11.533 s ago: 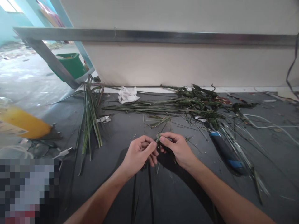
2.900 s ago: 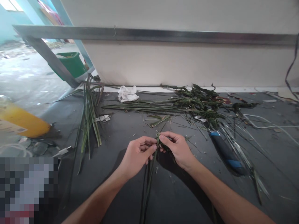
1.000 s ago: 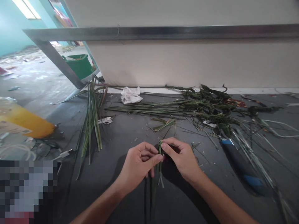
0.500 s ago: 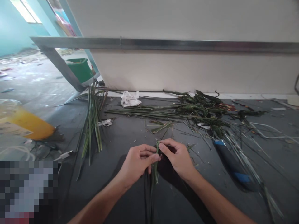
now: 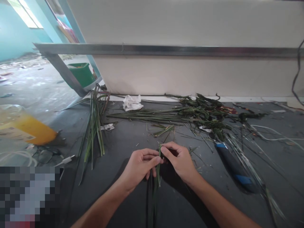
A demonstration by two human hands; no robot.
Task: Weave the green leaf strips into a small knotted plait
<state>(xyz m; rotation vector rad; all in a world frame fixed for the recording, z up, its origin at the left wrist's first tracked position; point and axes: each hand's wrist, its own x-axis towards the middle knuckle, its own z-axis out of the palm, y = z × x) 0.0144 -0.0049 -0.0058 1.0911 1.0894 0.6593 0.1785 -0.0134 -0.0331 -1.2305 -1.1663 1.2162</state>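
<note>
The left hand (image 5: 140, 165) and the right hand (image 5: 180, 161) meet low in the middle of the dark tabletop (image 5: 123, 139), fingertips touching, and both pinch the top of a bunch of thin green leaf strips (image 5: 155, 186) between thumb and forefinger. The strips hang from the pinch toward the person, between the two forearms, and run out of view at the bottom edge. Just beyond the hands lie a few short cut leaf scraps (image 5: 163, 129). To the right of the right hand, near but apart from it, a dark tool with blue bands (image 5: 234, 166) lies on the tabletop, with pale thin stalks crossing over it. Well to the left of the left hand a sheaf of long green leaves (image 5: 93, 126) fans out from the far edge. Farther still, a long bundle of stalks (image 5: 152, 114) lies crosswise, ending to the right in a heap of dark woven leaf pieces (image 5: 206, 110). A crumpled white paper (image 5: 131, 102) sits by the wall beyond the left hand. Far to the left rests an orange bottle (image 5: 26, 128).
</note>
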